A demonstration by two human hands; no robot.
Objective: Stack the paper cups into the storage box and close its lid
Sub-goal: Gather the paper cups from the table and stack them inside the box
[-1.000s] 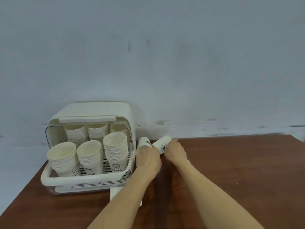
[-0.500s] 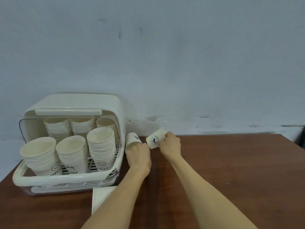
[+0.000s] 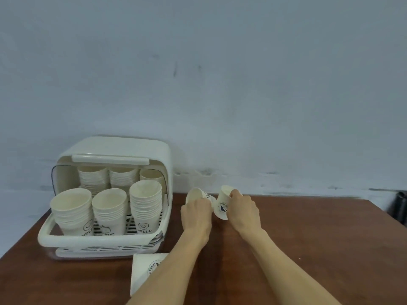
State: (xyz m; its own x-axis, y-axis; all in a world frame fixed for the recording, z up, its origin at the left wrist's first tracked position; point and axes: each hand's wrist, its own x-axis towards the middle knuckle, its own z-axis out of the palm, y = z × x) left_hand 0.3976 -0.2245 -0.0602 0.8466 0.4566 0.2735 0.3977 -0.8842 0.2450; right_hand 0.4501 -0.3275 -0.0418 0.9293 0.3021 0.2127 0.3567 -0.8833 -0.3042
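A pale blue-grey wall [image 3: 220, 73] fills the upper half of the view, scuffed along its base. Below it lies a dark brown wooden table [image 3: 308, 249]. On the table's left part stands the cream storage box [image 3: 154, 155], its lid [image 3: 110, 159] swung up and back so the front is open. Inside, six stacks of paper cups [image 3: 145, 208] stand upright on the slatted rack, three in front and three behind; the front ones bear smiley faces and "HELLO".

Just right of the box, both bare forearms reach forward. The left hand [image 3: 197, 213] has its fingers curled round a paper cup [image 3: 196, 194] tilted with its mouth towards the camera. The right hand [image 3: 243, 211] grips a second, printed paper cup [image 3: 222, 205], thumb over its rim, base angled down towards the table. The two cups sit just beside each other; whether they touch I cannot tell.

Near the front edge, a flattened cup [image 3: 144, 271] with "Funny" printed on it lies partly beneath the left forearm. A dark object [image 3: 399, 208] shows at the far right edge, too unclear to name.
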